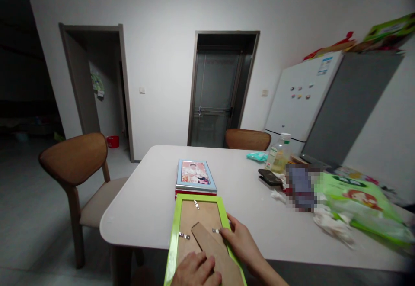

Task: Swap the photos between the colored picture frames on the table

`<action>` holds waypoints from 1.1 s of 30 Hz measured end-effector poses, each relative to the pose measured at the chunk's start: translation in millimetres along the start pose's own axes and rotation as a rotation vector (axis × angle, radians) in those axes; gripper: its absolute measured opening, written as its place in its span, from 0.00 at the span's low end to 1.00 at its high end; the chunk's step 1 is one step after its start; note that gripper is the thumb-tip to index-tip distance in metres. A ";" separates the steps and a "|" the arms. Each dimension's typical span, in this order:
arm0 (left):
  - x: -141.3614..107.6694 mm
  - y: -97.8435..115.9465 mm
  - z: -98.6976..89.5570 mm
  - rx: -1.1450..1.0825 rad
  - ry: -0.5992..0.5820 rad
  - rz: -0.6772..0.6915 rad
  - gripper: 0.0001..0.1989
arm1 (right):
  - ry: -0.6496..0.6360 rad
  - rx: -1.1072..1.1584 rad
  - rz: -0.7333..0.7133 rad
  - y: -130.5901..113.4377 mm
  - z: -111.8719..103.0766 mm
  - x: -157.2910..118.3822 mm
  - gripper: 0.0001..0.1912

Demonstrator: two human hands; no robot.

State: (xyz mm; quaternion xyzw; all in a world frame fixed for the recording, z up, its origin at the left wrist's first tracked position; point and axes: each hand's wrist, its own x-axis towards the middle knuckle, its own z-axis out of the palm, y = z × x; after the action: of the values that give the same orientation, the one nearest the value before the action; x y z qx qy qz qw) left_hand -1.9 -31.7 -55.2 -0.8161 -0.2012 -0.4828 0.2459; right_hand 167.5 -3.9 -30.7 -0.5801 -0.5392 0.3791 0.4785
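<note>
A green picture frame (177, 221) lies back side up at the table's near edge, its brown backing board, metal clips and stand flap showing. My right hand (241, 238) grips the frame's right side, thumb beside a metal clip. My left hand (196, 271) rests over the lower part of the backing with its fingers bent; whether it pinches anything is hidden. Just beyond the green frame, a light blue frame (210, 178) with a pink picture lies face up on top of a red one (194, 193).
On the white table (139, 199), a bottle (279, 154), a black wallet (269, 178), crumpled tissues (333, 225) and a green package (363, 199) stand or lie at the right. Wooden chairs are at the left (76, 156) and far side (248, 139).
</note>
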 end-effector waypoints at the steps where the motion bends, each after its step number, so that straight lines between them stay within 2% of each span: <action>1: -2.4 1.7 3.9 -0.005 0.012 0.000 0.13 | 0.035 -0.141 -0.037 3.6 -2.2 2.5 0.22; 4: -6.2 3.9 8.5 -0.038 -0.004 -0.010 0.14 | 0.073 -0.491 -0.096 10.3 -6.9 6.0 0.17; 7: -6.7 3.9 5.6 -0.081 -0.056 -0.023 0.15 | 0.059 -0.675 -0.119 10.4 -8.0 5.1 0.15; 14: -10.5 4.2 2.5 -0.163 -0.205 0.037 0.13 | 0.016 -0.847 -0.130 8.7 -7.0 7.0 0.14; 18: -9.0 1.8 4.9 -0.200 -0.241 0.027 0.11 | 0.027 -0.913 -0.120 10.6 -5.7 14.7 0.14; 22: -3.0 -3.8 4.6 -0.253 -0.414 -0.045 0.08 | 0.048 -0.937 -0.123 12.5 -1.5 24.6 0.16; 26: 5.8 -9.7 0.6 -0.327 -0.572 -0.137 0.13 | 0.068 -0.975 -0.109 12.8 -0.9 33.8 0.18; 29: 11.2 -19.7 -5.2 -0.450 -0.645 -0.255 0.16 | 0.023 -0.936 -0.175 11.4 -3.5 38.6 0.19; 31: 11.1 -32.6 -6.9 -0.485 -0.625 -0.421 0.18 | -0.010 -0.889 -0.233 10.4 -4.3 40.4 0.19; 33: 7.0 -49.2 -4.5 -0.441 -0.558 -0.645 0.21 | -0.028 -0.858 -0.246 9.9 -2.9 41.4 0.18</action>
State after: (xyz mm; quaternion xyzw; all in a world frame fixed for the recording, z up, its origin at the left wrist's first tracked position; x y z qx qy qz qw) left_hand -29.6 5.4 -36.9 -0.8431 -0.3953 -0.3283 -0.1586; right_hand 178.4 37.0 -36.4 -0.6525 -0.7192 0.0691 0.2287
